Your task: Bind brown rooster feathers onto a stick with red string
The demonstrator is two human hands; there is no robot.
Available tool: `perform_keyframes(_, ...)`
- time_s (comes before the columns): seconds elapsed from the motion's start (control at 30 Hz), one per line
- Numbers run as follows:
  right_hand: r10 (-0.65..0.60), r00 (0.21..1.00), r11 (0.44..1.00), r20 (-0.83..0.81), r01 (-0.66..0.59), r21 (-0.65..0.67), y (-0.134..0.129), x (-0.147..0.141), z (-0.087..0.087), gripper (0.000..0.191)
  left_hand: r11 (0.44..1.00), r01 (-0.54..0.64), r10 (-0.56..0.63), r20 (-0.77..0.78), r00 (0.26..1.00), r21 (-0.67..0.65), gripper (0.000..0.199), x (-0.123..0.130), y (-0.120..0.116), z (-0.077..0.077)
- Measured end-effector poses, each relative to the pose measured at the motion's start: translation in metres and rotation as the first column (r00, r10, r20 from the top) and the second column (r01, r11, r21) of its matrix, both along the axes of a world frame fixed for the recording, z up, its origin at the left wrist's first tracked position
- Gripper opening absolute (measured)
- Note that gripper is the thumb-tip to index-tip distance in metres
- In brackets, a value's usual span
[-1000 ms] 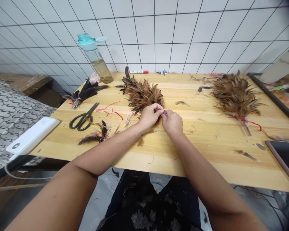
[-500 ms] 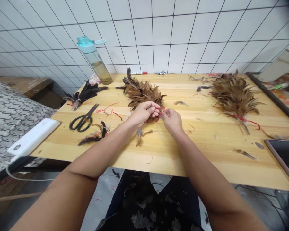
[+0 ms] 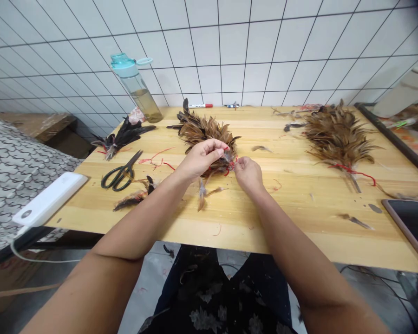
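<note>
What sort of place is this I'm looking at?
Probably a small feather-craft workspace, though I can't tell whether it's in a home or a workshop. On a wooden table lie a brown feather bundle, another bundle with red string at its base, and scissors.

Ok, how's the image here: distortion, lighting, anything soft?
Head view: wide-angle distortion slants the wall tiles and probably the water bottle; head view: lighting is fairly even, shadows soft, upper right corner dark; head view: red thread beside the right hand looks soft.
</note>
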State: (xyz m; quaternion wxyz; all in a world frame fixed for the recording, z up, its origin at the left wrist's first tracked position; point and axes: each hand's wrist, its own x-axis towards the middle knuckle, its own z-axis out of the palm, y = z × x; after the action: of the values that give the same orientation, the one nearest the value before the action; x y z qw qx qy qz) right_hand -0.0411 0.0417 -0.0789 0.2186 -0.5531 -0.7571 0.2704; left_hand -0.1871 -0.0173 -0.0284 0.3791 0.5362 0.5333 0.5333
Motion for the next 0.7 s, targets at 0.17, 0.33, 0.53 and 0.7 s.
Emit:
perform_keyframes(0.17, -0.007, 1.000, 1.000, -0.001, 0.007, -0.001, 0.000, 0.000, 0.000, 0.026, 0.998, -0.049, 0.055, -0.266, 0.962, 0.030, 0.017, 0.000, 0.000, -0.007)
perform_keyframes(0.33, -0.012, 1.000, 1.000, -0.005, 0.012, -0.005, -0.001, 0.000, 0.001, 0.025, 0.968, -0.036, 0.127, -0.359, 0.925, 0.248, 0.013, 0.003, 0.000, -0.004)
perform_keyframes(0.53, -0.004, 1.000, 1.000, -0.018, 0.004, -0.002, -0.001, 0.000, 0.001, 0.026, 0.986, -0.053, 0.095, -0.281, 0.955, 0.156, 0.014, 0.011, 0.005, -0.007)
perform_keyframes(0.7, 0.009, 1.000, 1.000, -0.023, -0.008, 0.011, 0.000, 0.001, 0.000, 0.024, 0.980, -0.179, 0.195, -0.265, 0.944, 0.082, 0.018, 0.018, 0.018, -0.026)
